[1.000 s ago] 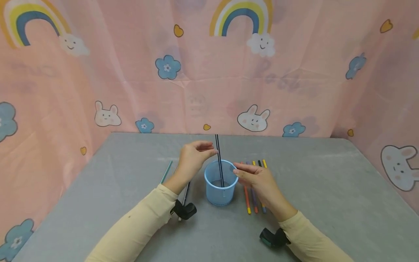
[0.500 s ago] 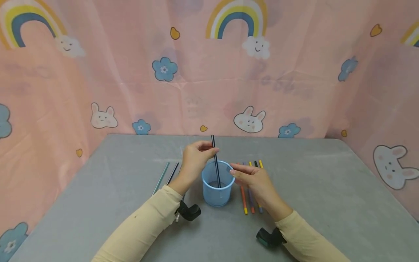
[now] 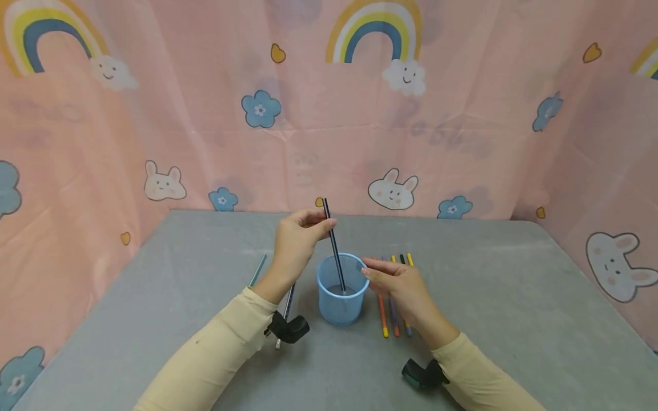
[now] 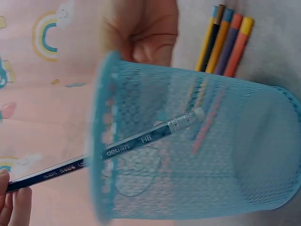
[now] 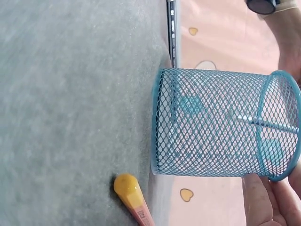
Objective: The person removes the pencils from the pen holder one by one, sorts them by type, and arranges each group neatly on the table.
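Note:
In my left hand [image 3: 298,242] I pinch a dark HB pencil [image 3: 336,251] near its upper end. The pencil leans, with its white eraser end [image 4: 199,114] down inside a light blue mesh pen holder [image 3: 340,311]. Both wrist views show that end apart from the holder's floor. The pen holder stands upright on the grey table. At its right side my right hand [image 3: 406,291] grips the rim between thumb and fingers [image 5: 257,197].
Several colored pencils [image 3: 382,317] lie side by side right of the pen holder, partly behind the right hand. Left of it lie a teal pencil [image 3: 259,269] and a dark pencil [image 3: 289,302], partly covered by the left arm. A pink patterned cloth [image 3: 308,148] hangs behind the table.
My left hand has shifted up and left with the pencil, which now leans more, its top to the left. My right hand stays at the rim. The head view has shifted a little.

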{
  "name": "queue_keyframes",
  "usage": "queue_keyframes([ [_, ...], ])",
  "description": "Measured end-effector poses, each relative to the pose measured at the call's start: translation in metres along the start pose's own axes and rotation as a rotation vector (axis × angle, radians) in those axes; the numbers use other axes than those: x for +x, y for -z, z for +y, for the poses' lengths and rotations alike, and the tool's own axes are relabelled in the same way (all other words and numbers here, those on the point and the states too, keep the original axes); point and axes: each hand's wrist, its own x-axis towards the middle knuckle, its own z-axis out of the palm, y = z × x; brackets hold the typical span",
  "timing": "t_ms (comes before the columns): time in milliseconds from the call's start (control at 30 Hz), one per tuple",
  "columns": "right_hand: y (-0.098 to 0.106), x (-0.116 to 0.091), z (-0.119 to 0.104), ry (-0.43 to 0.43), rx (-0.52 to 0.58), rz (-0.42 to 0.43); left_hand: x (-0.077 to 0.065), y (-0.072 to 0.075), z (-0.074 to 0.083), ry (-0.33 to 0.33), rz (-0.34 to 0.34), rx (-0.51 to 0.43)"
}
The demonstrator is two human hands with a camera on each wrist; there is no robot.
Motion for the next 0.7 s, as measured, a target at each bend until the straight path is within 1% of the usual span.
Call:
queue_keyframes([
  [133,0.000,0.000,0.000,-0.003,0.006,0.006,0.000,0.005,0.011,-0.017,0.024,-0.040],
  [300,0.000,-0.001,0.001,-0.004,0.016,-0.001,-0.002,0.014,0.024,-0.043,0.030,-0.073],
  [533,0.002,0.002,0.003,0.020,0.013,-0.006,0.000,0.030,0.048,-0.138,0.050,-0.062],
  [700,0.001,0.001,0.002,0.018,0.009,-0.026,-0.001,0.045,0.058,-0.177,0.075,-0.044],
])
